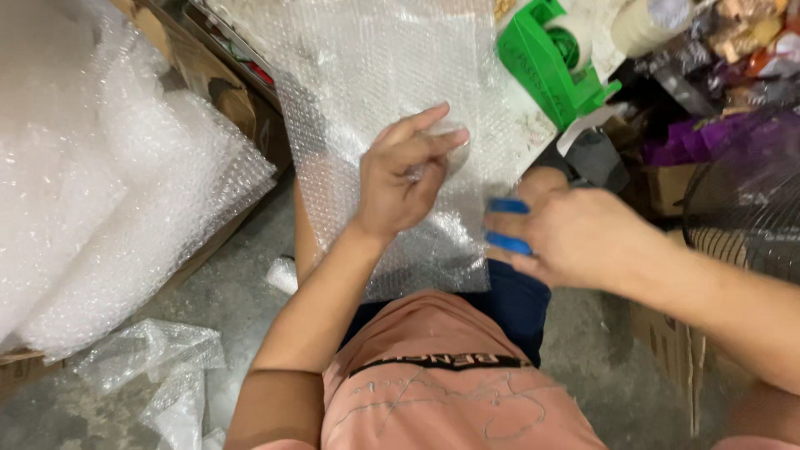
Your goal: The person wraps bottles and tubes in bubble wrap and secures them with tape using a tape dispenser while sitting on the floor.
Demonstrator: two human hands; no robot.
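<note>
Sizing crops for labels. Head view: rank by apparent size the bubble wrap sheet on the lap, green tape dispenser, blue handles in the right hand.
1. bubble wrap sheet
2. green tape dispenser
3. blue handles, mostly hidden by the right hand, so true size unsure.
</note>
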